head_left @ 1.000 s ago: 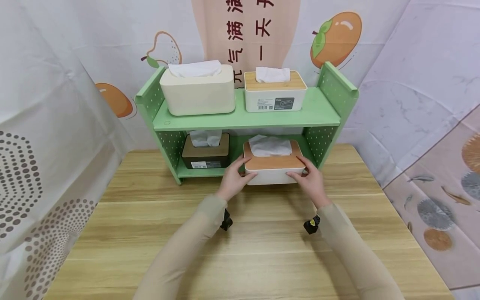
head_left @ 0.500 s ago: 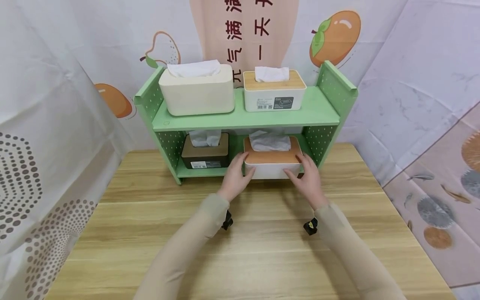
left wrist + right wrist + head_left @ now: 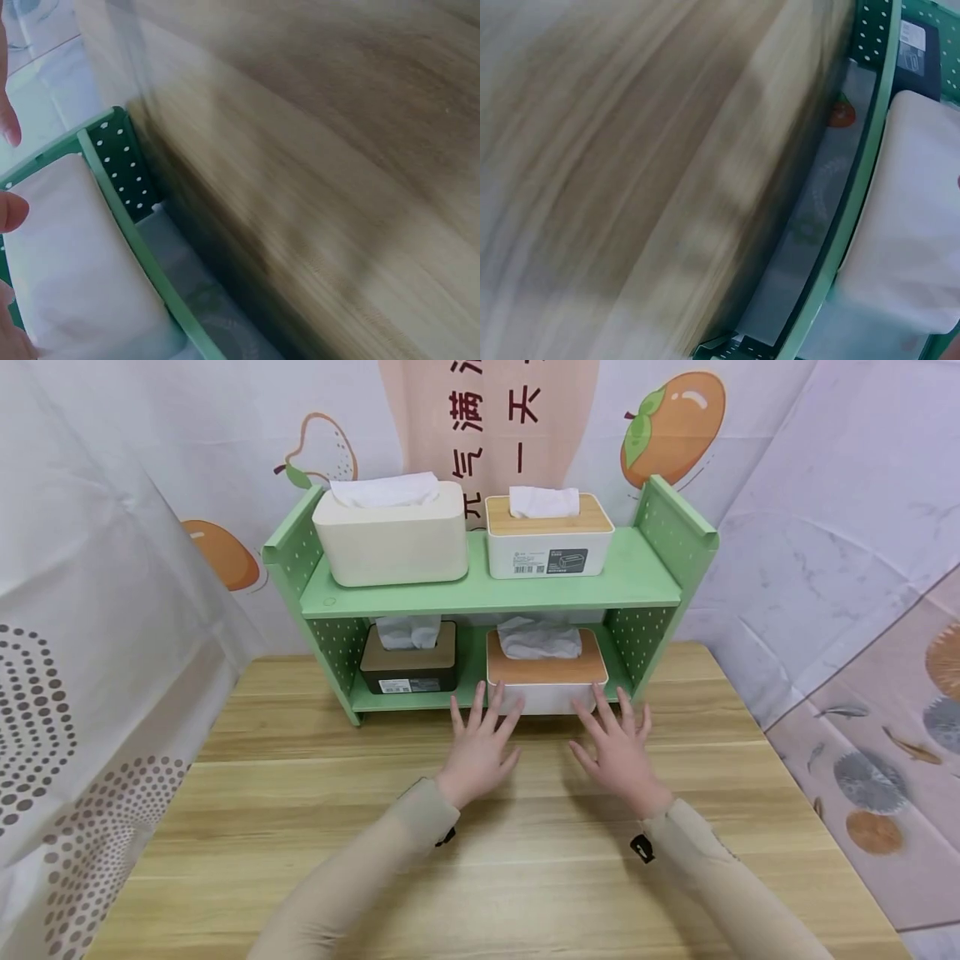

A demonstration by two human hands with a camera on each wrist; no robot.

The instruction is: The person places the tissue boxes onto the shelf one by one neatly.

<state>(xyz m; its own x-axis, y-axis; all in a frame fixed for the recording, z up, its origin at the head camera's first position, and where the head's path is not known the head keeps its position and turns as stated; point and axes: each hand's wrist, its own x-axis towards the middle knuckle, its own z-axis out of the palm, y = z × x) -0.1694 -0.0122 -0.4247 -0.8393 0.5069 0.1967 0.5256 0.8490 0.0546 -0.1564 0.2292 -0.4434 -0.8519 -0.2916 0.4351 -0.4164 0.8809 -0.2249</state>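
Note:
In the head view a white tissue box (image 3: 549, 697) with an orange-brown wooden lid stands on the lower shelf, at its right. My left hand (image 3: 480, 750) is spread flat before the box's left front, its fingertips overlapping the box's front. Near the right front corner, my right hand (image 3: 621, 758) is spread too, fingers straight and pointing at the shelf. Neither hand grips anything. The left wrist view shows the white front of the box (image 3: 79, 262), with a few fingertips (image 3: 11, 211) at the left edge. In the right wrist view the box (image 3: 907, 225) sits behind the shelf's green edge.
A green two-tier rack (image 3: 491, 598) stands at the back of the wooden table (image 3: 540, 868). Its upper shelf bears a cream tissue box (image 3: 397, 547) and a white one with a bamboo lid (image 3: 551, 556). A dark tissue box (image 3: 408, 670) stands at the lower left.
The white tissue box slid back onto the lower shelf. Both hands then let go of its sides, drew back toward the body and spread their fingers.

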